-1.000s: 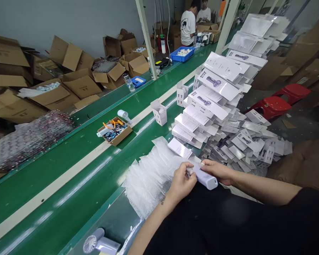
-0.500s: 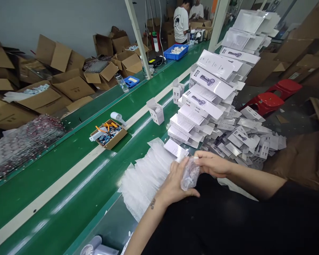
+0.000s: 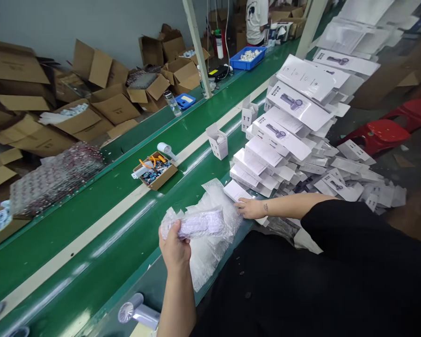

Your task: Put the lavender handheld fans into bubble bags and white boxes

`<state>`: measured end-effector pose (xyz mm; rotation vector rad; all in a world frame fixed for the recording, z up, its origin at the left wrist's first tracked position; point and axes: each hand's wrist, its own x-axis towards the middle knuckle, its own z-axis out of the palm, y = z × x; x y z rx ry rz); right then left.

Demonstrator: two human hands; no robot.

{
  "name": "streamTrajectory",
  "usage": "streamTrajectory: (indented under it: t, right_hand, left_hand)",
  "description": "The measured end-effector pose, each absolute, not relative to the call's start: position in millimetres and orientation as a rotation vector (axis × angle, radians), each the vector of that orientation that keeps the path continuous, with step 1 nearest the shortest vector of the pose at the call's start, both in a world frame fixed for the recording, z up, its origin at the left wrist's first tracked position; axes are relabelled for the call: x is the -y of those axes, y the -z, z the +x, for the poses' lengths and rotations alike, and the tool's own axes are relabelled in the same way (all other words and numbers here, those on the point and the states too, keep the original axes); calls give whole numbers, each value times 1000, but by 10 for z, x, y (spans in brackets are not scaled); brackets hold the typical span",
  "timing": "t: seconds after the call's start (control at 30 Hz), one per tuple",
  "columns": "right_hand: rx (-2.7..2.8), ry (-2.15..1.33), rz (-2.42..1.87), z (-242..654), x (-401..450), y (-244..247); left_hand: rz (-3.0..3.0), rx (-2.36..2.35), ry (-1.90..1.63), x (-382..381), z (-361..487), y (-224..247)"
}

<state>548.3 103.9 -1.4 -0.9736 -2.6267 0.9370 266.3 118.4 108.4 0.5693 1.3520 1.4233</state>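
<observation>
My left hand (image 3: pixel 175 245) grips one end of a bubble-wrapped handheld fan (image 3: pixel 205 222), pale lavender through the clear wrap. It holds the fan above the pile of bubble-wrap bags (image 3: pixel 208 262), thumb on top and the other fingers mostly hidden underneath. My right hand (image 3: pixel 250 208) stretches across to a small flat white box or booklet (image 3: pixel 235 190), fingertips at its near edge, fingers fairly straight. Past it stand stacked white fan boxes (image 3: pixel 256 164). By my left forearm lies an unwrapped handheld fan (image 3: pixel 138 311).
A green conveyor (image 3: pixel 108 243) runs diagonally, carrying a small carton (image 3: pixel 157 173) of parts and orange-handled tools. An open white box (image 3: pixel 218 142) stands on it. A blue tray (image 3: pixel 247 58) is farther off. Red stools (image 3: pixel 382 135) stand right; a person in white (image 3: pixel 256 23) is at the back.
Both hands were together at a crumpled bubble bag near my body. Now the wrapped fan is out to the left in my left hand, and my right hand has reached the white item. The view shifted.
</observation>
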Motion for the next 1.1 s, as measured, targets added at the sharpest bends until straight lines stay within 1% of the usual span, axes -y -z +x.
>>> streamTrajectory:
  t: [0.1, 0.17, 0.23, 0.3, 0.4, 0.5, 0.57, 0.67, 0.73, 0.83, 0.9, 0.97, 1.03, 1.1]
  right_hand:
    - [2807, -687, -916, 5508, -1277, -404]
    - [2871, -467, -996, 5495, -1487, -792]
    - [2808, -335, -1161, 5426, -1758, -1136]
    - [2660, -295, -1286, 5306, -2100, -1351]
    - [2456, -316, -1199, 5068, -2701, -1358]
    - [2382, -404, -1044, 4824, -3257, -1069]
    - [2327, -525, -1062, 4697, -3516, -809]
    - [2214, -736, -1123, 4600, -3706, -464]
    - [2170, -812, -1126, 4595, -3748, -318]
    - [2140, -889, -1115, 4640, -3798, -229]
    - [2101, -965, -1137, 4686, -3848, -219]
    - [2066, -1069, -1173, 4736, -3899, -219]
    - [2054, -1158, -1204, 4785, -3930, -216]
    - [2074, -1178, -1209, 4824, -3937, -211]
  left_hand:
    - [470, -1349, -1491, -1193, 2488, -1115]
    - [386, -1320, -1557, -1249, 2364, -1149]
    - [320, -1273, -1645, -1355, 2271, -1212]
    - [303, -1213, -1754, -1507, 2241, -1298]
    - [379, -1120, -1905, -1822, 2329, -1409]
    - [466, -1103, -1975, -2230, 2528, -1401]
    - [524, -1158, -1961, -2518, 2674, -1302]
    - [655, -1294, -1846, -2865, 2842, -1049]
    - [814, -1448, -1762, -2986, 2895, -872]
    - [1299, -1776, -1595, -3002, 2906, -699]
    - [1766, -1901, -1369, -2945, 2912, -675]
    - [2177, -1905, -1057, -2873, 2944, -722]
    - [2418, -1884, -746, -2822, 3006, -827]
    - [2521, -1876, -469, -2837, 3090, -979]
